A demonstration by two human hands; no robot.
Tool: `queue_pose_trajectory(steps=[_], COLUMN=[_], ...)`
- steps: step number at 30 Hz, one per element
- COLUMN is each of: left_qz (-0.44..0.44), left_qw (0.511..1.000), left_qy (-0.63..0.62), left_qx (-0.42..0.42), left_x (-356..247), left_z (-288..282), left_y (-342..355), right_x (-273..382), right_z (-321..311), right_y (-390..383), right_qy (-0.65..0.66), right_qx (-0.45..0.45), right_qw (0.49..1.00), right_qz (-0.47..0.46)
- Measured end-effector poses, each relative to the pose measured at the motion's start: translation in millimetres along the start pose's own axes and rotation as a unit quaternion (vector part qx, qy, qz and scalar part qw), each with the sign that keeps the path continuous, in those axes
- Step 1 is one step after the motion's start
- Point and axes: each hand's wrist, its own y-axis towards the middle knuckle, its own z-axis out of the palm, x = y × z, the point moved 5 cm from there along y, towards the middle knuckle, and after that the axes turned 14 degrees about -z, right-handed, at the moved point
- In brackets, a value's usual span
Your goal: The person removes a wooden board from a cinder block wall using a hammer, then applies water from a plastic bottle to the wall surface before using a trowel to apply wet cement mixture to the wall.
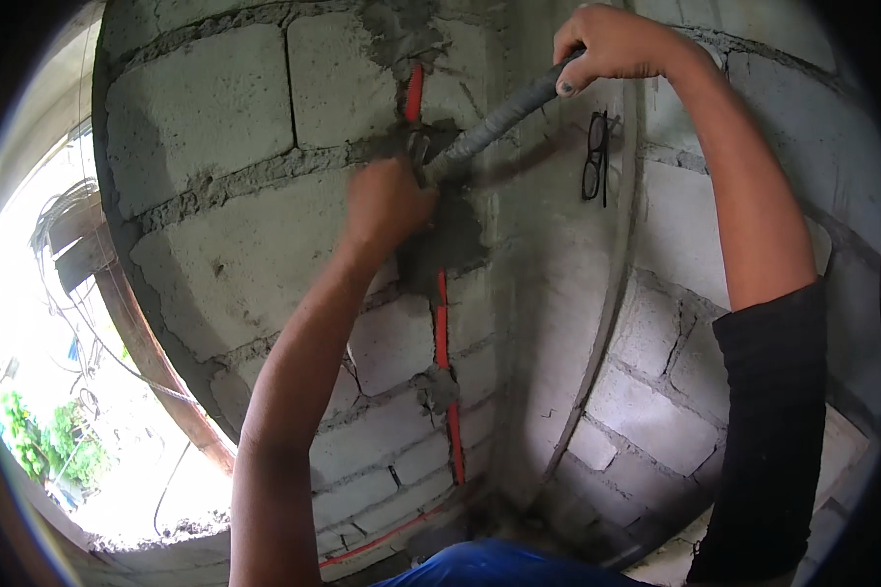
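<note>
My right hand (622, 49), raised at the upper right, is closed round the upper end of a long grey bar (507, 115) that looks wrapped in tape. The bar slants down to the left toward the block wall (235, 254). At its lower end my left hand (387, 201) is a blurred fist close to the wall; what it grips is hidden. A small shiny piece (418, 147) shows just above that fist. Red corrugated conduit (414, 93) runs in a vertical groove, partly covered by dark wet mortar (447, 245).
Black-framed glasses (594, 157) hang on the plastered strip at the corner. Another block wall (675, 391) stands on the right. At left, a bright opening has a wooden post (137, 323) and coiled wires (69, 210). A dark pipe (656, 533) lies low down.
</note>
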Motion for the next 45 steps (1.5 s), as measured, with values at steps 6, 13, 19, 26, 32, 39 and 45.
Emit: queue_pose_trajectory(steps=[6,13,19,26,32,39,45], left_qz=[0.019,0.004,0.2,0.308,0.355,0.192,0.153], left_qw=[0.999,1.0,0.962,0.939,0.932,0.848,0.831], left_qy=[-0.034,-0.029,-0.053,0.126,-0.025,-0.294,-0.36], left_qx=[-0.032,-0.003,-0.18,0.084,0.062,0.396,0.396], left_x=[5.3,2.5,-3.1,-0.5,3.6,-26.0,-77.6], left_z=[2.8,-1.9,-15.3,14.6,40.1,53.5,50.6], left_y=[1.0,23.1,15.4,25.2,-24.4,-82.3,-63.4], right_x=[-2.3,13.6,39.4,106.9,102.8,100.3,128.0], right_z=[-3.7,-31.9,-13.3,96.3,97.1,76.6,141.6], right_y=[15.4,16.0,-24.9,-109.7,-155.7,-197.4,-218.4], right_qy=[0.028,0.003,-0.077,-0.048,-0.091,-0.1,0.015], right_qx=[0.021,-0.003,-0.084,-0.227,-0.28,-0.199,0.071], right_qw=[0.999,1.0,0.992,0.969,0.956,0.974,0.996], right_qz=[-0.024,0.007,0.051,0.082,-0.006,-0.035,-0.052])
